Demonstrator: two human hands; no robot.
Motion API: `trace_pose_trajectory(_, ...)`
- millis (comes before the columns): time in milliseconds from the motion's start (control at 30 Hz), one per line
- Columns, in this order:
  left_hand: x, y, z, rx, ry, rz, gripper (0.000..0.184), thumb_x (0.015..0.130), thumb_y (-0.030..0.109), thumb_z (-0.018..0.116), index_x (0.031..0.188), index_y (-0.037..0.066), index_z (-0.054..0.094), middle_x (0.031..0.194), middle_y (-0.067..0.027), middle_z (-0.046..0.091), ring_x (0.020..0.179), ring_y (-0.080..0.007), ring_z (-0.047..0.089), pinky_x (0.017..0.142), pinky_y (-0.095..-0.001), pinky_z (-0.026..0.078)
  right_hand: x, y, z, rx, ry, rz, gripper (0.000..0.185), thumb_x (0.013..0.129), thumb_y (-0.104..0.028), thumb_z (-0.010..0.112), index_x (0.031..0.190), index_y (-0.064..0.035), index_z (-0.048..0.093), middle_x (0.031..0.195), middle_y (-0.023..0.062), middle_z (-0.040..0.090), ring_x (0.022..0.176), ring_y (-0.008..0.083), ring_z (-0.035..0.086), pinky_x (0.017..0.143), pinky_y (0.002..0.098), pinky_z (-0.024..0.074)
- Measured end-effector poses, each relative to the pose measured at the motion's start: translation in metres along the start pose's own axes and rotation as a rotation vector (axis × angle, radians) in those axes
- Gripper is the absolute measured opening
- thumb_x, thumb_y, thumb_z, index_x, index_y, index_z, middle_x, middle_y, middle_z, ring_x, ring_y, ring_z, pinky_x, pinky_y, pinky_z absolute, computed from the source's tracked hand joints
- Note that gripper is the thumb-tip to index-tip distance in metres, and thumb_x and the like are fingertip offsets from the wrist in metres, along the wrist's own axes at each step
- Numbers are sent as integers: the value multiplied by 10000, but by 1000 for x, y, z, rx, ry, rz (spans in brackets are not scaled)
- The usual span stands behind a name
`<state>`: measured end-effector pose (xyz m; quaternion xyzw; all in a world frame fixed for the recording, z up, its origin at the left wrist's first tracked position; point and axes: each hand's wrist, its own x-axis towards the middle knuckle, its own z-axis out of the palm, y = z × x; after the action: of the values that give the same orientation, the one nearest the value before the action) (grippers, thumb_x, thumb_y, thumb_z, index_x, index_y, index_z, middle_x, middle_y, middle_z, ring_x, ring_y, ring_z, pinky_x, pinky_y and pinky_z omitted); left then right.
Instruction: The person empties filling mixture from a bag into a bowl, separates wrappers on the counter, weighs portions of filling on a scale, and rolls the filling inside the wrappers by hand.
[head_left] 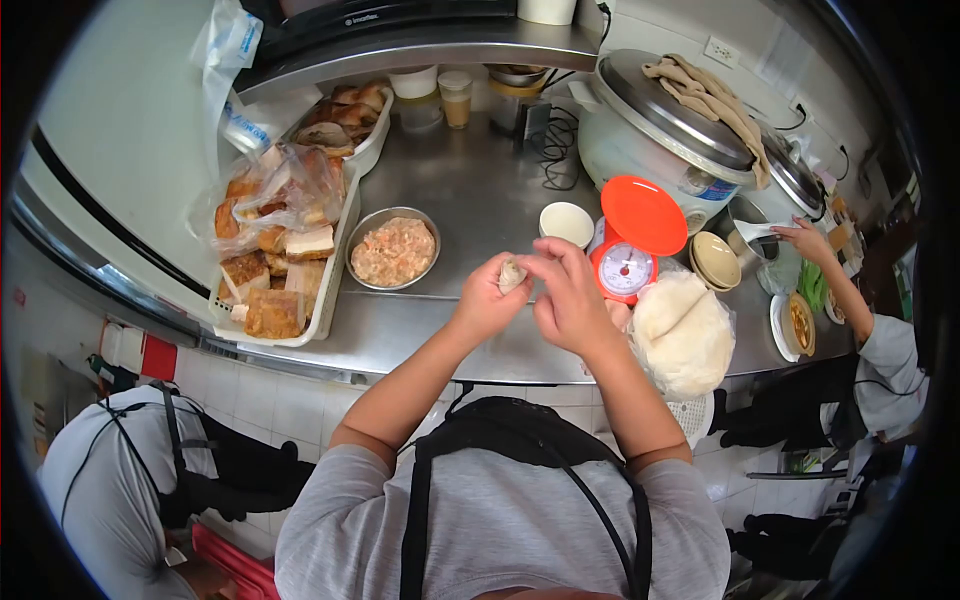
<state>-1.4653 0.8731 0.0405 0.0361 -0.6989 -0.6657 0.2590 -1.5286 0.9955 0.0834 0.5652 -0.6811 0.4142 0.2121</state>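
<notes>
My left hand (487,297) is closed around a small pale dumpling (511,276) and holds it above the front edge of the steel counter. Beside it, my right hand (568,298) reaches in with bent fingers, its index finger at the dumpling and its thumb apart. Left of my hands sits a metal bowl (356,262) of pinkish minced filling (394,252). A stack of round white wrappers (684,335) in clear plastic lies right of my right hand, near a red kitchen scale (622,268) with an orange-red pan (644,216).
A white basket (325,300) of roasted meat chunks stands at the left. Behind the scale are a white bowl (566,225) and a large lidded cooker (650,130). A co-worker's hand (803,240) holds a white scoop at the right. Another person bends at lower left.
</notes>
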Motion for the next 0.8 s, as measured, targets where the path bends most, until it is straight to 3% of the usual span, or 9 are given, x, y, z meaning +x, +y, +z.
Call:
trace_pose_trajectory(200, -3, 5, -9, 92, -19, 58, 109, 735, 64, 565, 834, 32, 533, 716, -23, 549, 651, -75, 490, 580, -234, 417, 17, -2, -4, -9, -185, -74, 320, 556, 12, 518, 860, -84, 551, 1023, 113, 488, 908, 292, 482, 761, 379, 383)
trace_pose_trajectory(300, -4, 15, -10, 114, -16, 83, 118, 737, 79, 581, 833, 29, 536, 716, -29, 556, 646, -83, 497, 577, -238, 418, 24, -5, -5, -39, -150, -87, 321, 548, 11, 526, 850, -91, 562, 1023, 111, 493, 914, 291, 480, 760, 373, 384)
trace_pose_trajectory(533, -4, 14, -12, 84, 4, 32, 118, 758, 100, 596, 838, 28, 544, 712, -13, 558, 653, -72, 497, 581, -235, 422, 26, -6, -11, -37, -165, -76, 392, 541, 21, 508, 912, -94, 564, 1042, 106, 490, 915, 281, 481, 777, 371, 378)
trace_pose_trajectory(600, -3, 10, -15, -7, -1, -14, 104, 766, 102, 588, 832, 34, 544, 707, 0, 549, 646, -63, 495, 573, -229, 424, 17, 0, -11, 17, -99, 22, 432, 542, 28, 493, 952, -92, 563, 1048, 103, 487, 920, 275, 480, 789, 371, 372)
trace_pose_trajectory(800, -2, 15, -12, -272, -110, -128, 81, 782, 99, 569, 823, 42, 529, 677, 12, 523, 565, -50, 482, 506, -201, 406, 1, -5, -4, 55, -201, 42, 515, 556, 34, 473, 1046, -103, 553, 1057, 101, 473, 937, 266, 469, 793, 374, 370)
